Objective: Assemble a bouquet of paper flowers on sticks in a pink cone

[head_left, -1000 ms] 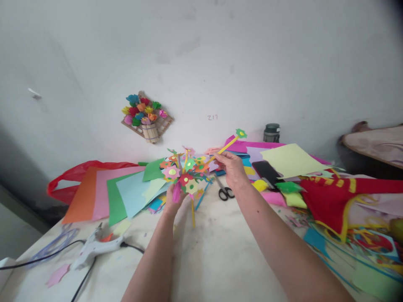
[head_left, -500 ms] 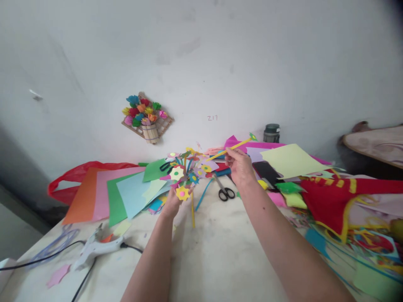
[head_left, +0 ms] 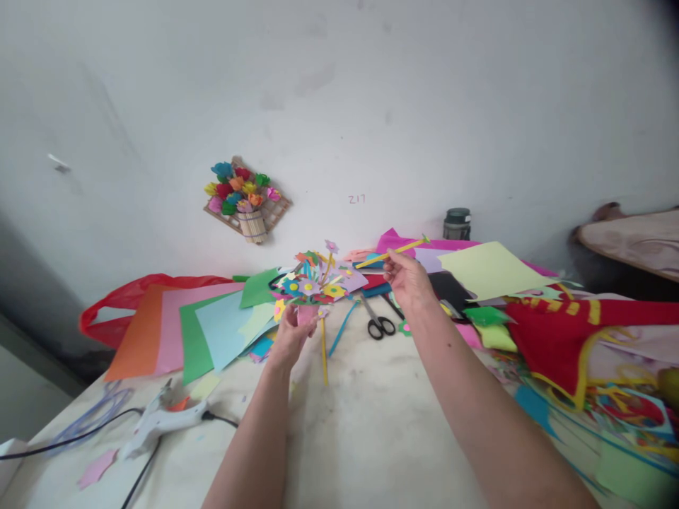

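Note:
My left hand (head_left: 291,335) is closed around a small pink pot (head_left: 308,315) packed with foam or paper flowers (head_left: 310,286) in several colours. My right hand (head_left: 407,277) pinches a single flower on a yellow stem (head_left: 379,259), held at a slant to the right of the bunch, its green head at the upper right. Stem and bunch are apart. Just below, on the table, lie black-handled scissors (head_left: 380,325), a blue strip (head_left: 344,328) and a yellow strip (head_left: 325,353).
Coloured sheets (head_left: 212,329) and a red plastic bag (head_left: 106,304) lie at the left. A white glue gun (head_left: 164,418) with black cords rests in front of them. At the right are red felt (head_left: 554,346), paper scraps and a pale yellow sheet (head_left: 491,268). A dark bottle (head_left: 457,225) stands by the wall.
The bunch in my left hand has turned and tipped more upright, so the pink pot now shows. The yellow stem in my right hand has swung slightly, its flower head now edge-on.

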